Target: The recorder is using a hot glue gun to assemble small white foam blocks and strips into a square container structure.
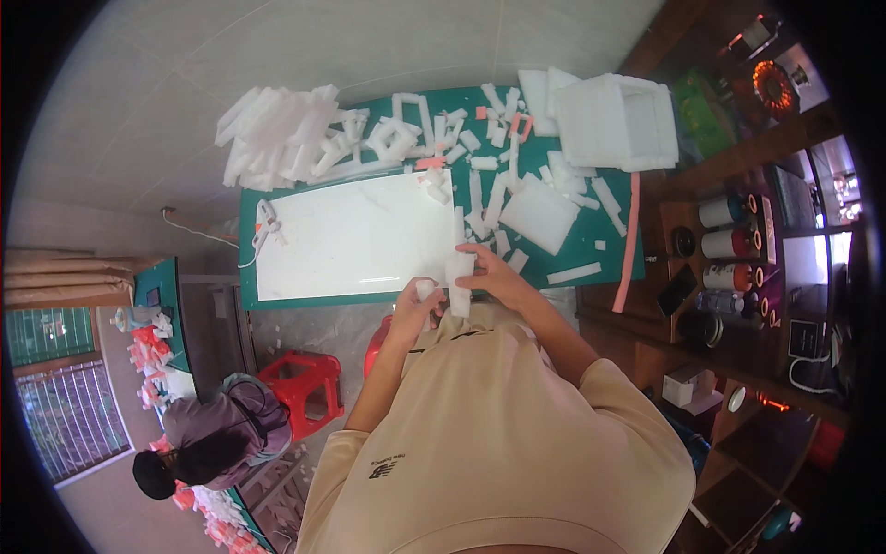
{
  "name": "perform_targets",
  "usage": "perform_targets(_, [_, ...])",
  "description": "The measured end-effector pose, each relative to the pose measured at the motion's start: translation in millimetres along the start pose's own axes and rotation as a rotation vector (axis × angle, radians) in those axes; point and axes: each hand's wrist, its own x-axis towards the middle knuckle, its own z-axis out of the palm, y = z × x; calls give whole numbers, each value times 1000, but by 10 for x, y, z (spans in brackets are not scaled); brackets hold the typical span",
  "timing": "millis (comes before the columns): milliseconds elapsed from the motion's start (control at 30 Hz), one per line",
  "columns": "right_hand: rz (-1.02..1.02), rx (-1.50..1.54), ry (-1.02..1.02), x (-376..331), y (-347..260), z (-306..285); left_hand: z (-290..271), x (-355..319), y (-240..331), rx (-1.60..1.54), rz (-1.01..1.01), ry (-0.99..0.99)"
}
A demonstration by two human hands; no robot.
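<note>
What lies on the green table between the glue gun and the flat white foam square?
In the head view, a large white board lies between the glue gun and the foam square, on the green table.

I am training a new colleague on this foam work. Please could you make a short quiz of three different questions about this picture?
1. True or false: both hands hold white foam pieces at the near edge of the green table.
2. What lies flat on the table in front of the hands? A) a white board B) a metal tray C) a blue cloth
3. Fill in: the stool on the floor is ____.

Key
1. True: the left hand holds a small foam piece, the right hand a taller foam piece.
2. A, the white board.
3. Red, the stool.
</note>
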Motion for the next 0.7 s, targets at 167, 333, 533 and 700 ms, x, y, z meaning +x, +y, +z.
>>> perform_targets(167, [98, -58, 104, 228, 105, -125, -185, -16, -18, -42, -45, 89])
perform_targets(333, [146, -33, 177, 360, 369, -203, -376, -18, -48, -80, -52, 204])
perform_targets(533, [171, 88, 261, 413, 579, -212, -529, 123, -34, -69, -90, 180])
perform_targets(700, [115, 86, 421, 554, 546, -221, -717, 323, 168, -4, -140, 42])
